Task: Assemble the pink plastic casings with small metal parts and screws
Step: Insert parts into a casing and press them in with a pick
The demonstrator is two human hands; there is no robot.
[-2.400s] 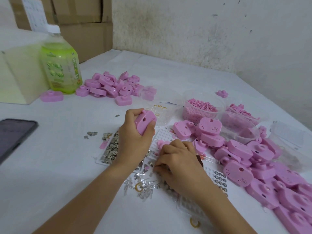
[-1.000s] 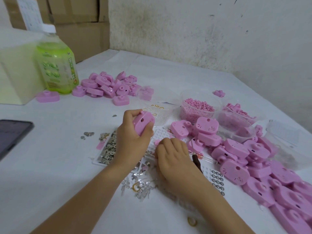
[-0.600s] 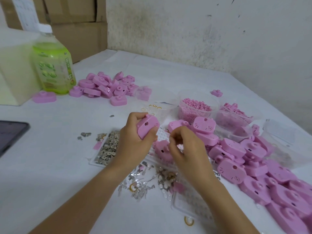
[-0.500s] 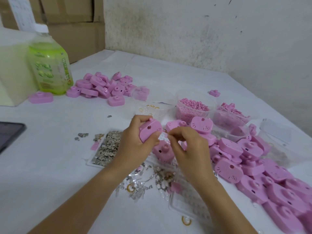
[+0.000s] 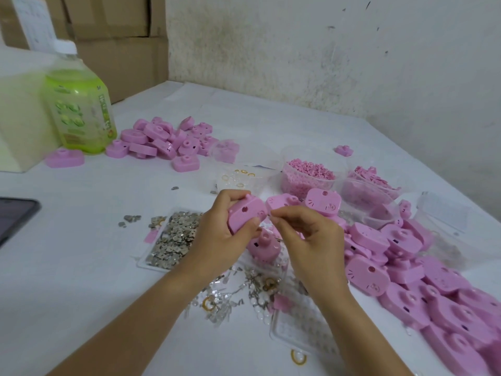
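My left hand point(image 5: 219, 234) grips a pink cat-face casing point(image 5: 245, 214) above the table, tilted on its edge. My right hand point(image 5: 306, 237) is raised beside it, thumb and forefinger pinching a small part point(image 5: 269, 215) at the casing's right edge; the part is too small to identify. Another pink casing point(image 5: 264, 245) lies on the table under my hands. A clear tray of small metal parts point(image 5: 173, 237) sits just left of my left hand. Loose clear and metal bits with gold rings point(image 5: 233, 294) are scattered below my wrists.
A pile of pink casings point(image 5: 406, 270) fills the right side, another pile point(image 5: 165, 139) lies at the back left. Clear tubs of pink pellets point(image 5: 309, 175) and pink pieces point(image 5: 371, 185) stand behind. A green bottle point(image 5: 78, 104), a phone point(image 5: 13, 215) and cardboard boxes point(image 5: 113, 31) are at left.
My right hand rose from the parts on the table and came up to the casing with something pinched in its fingertips. My left hand kept holding the casing, tilting it slightly.
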